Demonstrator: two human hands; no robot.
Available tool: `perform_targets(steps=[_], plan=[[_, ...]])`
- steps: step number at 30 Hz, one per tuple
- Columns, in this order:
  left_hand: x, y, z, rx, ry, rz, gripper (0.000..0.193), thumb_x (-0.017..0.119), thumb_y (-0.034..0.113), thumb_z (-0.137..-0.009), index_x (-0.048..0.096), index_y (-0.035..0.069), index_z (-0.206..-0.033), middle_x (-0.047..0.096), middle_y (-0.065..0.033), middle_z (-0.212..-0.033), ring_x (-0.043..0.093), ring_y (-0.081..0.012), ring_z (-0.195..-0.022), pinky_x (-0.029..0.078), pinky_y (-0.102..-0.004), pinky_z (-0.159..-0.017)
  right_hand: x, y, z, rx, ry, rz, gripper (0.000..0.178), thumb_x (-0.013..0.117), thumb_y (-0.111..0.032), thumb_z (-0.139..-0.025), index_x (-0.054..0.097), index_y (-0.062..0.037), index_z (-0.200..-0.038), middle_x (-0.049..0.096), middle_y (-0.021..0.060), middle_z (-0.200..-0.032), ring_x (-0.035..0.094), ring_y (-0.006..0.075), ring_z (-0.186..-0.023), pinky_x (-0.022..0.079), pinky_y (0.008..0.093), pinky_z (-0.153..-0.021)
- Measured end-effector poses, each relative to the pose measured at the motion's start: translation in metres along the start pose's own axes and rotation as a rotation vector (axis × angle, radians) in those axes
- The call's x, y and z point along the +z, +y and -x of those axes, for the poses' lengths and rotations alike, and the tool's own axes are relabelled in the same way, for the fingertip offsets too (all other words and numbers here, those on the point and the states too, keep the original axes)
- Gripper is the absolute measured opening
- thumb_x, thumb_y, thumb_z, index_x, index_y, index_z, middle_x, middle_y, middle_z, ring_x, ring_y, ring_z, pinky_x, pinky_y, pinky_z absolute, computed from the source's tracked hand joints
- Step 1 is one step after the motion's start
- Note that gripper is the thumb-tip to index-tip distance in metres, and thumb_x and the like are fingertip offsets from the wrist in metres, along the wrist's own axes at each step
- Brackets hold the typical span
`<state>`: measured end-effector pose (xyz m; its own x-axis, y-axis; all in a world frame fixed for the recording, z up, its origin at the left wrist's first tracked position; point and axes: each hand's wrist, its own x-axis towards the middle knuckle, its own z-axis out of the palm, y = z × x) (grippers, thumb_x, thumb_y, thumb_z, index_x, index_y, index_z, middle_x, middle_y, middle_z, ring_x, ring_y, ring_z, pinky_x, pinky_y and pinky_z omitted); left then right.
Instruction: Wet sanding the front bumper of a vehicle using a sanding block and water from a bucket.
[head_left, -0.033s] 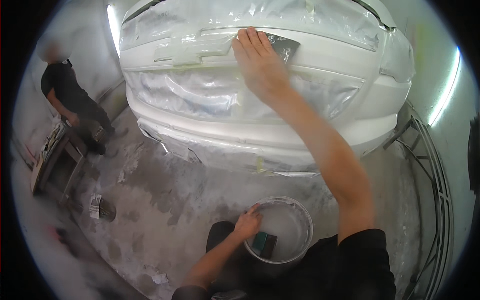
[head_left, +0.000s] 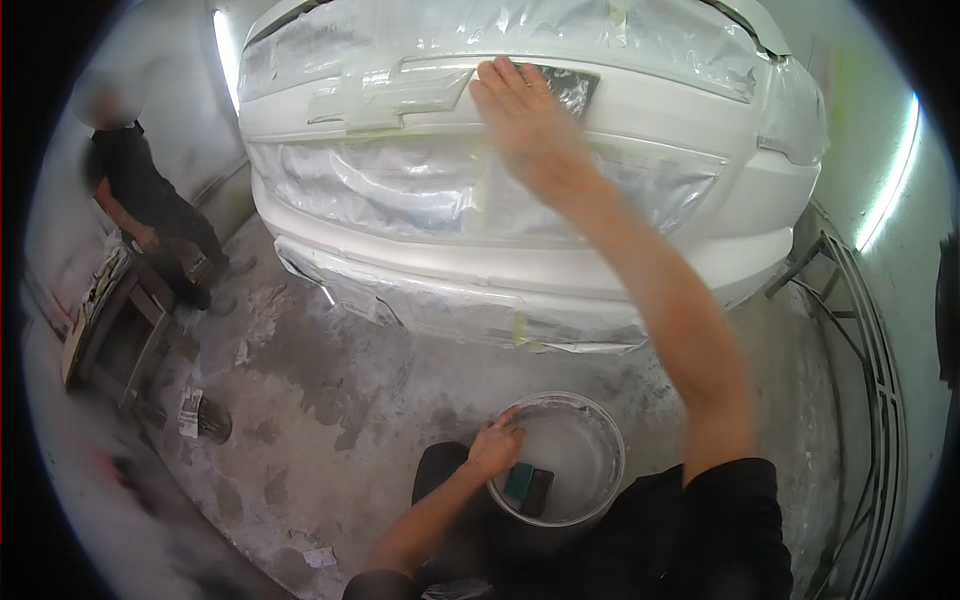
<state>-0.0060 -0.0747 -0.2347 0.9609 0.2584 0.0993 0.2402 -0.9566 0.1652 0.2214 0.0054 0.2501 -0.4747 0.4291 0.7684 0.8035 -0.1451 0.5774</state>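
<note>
A person in dark clothes (head_left: 140,200) is standing off to the left beside a low wooden stand (head_left: 105,330), leaning toward it. Scraps of paper (head_left: 190,410) are lying on the stained concrete floor (head_left: 330,400). A metal rack (head_left: 860,370) is leaning along the right wall, under a glowing light strip (head_left: 895,170).

Single head-worn fisheye view, steeply downward, close above a white bumper (head_left: 500,250) and floor (head_left: 330,400).

— What's pressed against the white bumper (head_left: 420,215)?
— A dark grey sanding sheet (head_left: 568,88), flat on the upper panel, half covered.
— And the bucket (head_left: 600,440)?
— White, round, upright on the floor, a teal-and-black block (head_left: 528,488) inside.
</note>
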Motion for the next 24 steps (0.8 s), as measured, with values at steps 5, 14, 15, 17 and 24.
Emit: perform_targets(steps=[5, 14, 15, 17, 24], plan=[[0.002, -0.006, 0.005, -0.017, 0.165, 0.044, 0.016, 0.065, 0.016, -0.095, 0.073, 0.009, -0.107, 0.075, -0.0084, -0.124, 0.041, -0.0278, -0.159, 0.054, -0.0570, -0.104, -0.039, 0.052, 0.061, 0.195, 0.098, 0.062, 0.054, 0.052, 0.001, -0.097, 0.058, 0.0036, -0.150, 0.056, 0.0227, -0.161, 0.048, 0.0391, -0.154, 0.034, 0.0548, -0.130], [0.000, -0.009, 0.006, -0.037, 0.128, 0.170, 0.024, 0.066, 0.016, -0.096, 0.076, 0.009, -0.117, 0.075, -0.0092, -0.131, 0.043, -0.0248, -0.158, 0.052, -0.0542, -0.111, -0.019, 0.055, 0.052, 0.054, 0.091, -0.136, 0.048, 0.058, -0.003, -0.096, 0.063, 0.0038, -0.144, 0.063, 0.0226, -0.149, 0.054, 0.0377, -0.148, 0.041, 0.0554, -0.124], [-0.002, -0.008, 0.004, -0.022, 0.123, 0.171, 0.024, 0.066, 0.016, -0.096, 0.076, 0.009, -0.117, 0.075, -0.0092, -0.131, 0.043, -0.0248, -0.158, 0.052, -0.0542, -0.111, -0.031, 0.091, 0.083, 0.098, 0.182, -0.042, 0.044, 0.058, -0.002, -0.094, 0.066, 0.0028, -0.138, 0.067, 0.0226, -0.143, 0.060, 0.0396, -0.140, 0.045, 0.0552, -0.120], [-0.008, -0.005, 0.002, -0.041, 0.112, 0.164, 0.028, 0.069, 0.015, -0.094, 0.077, 0.009, -0.120, 0.075, -0.0096, -0.131, 0.044, -0.0250, -0.158, 0.052, -0.0536, -0.111, -0.069, 0.137, 0.138, 0.262, 0.240, 0.142, 0.042, 0.059, -0.001, -0.092, 0.069, 0.0029, -0.133, 0.070, 0.0232, -0.137, 0.065, 0.0418, -0.131, 0.049, 0.0551, -0.117], [0.004, -0.007, 0.004, -0.045, 0.086, 0.135, 0.025, 0.069, 0.014, -0.095, 0.078, 0.010, -0.118, 0.075, -0.0101, -0.130, 0.045, -0.0268, -0.157, 0.052, -0.0539, -0.110, -0.029, 0.029, 0.083, 0.267, 0.089, -0.090, 0.059, 0.056, -0.001, -0.096, 0.057, -0.0015, -0.155, 0.052, 0.0167, -0.166, 0.041, 0.0323, -0.161, 0.029, 0.0522, -0.135]])
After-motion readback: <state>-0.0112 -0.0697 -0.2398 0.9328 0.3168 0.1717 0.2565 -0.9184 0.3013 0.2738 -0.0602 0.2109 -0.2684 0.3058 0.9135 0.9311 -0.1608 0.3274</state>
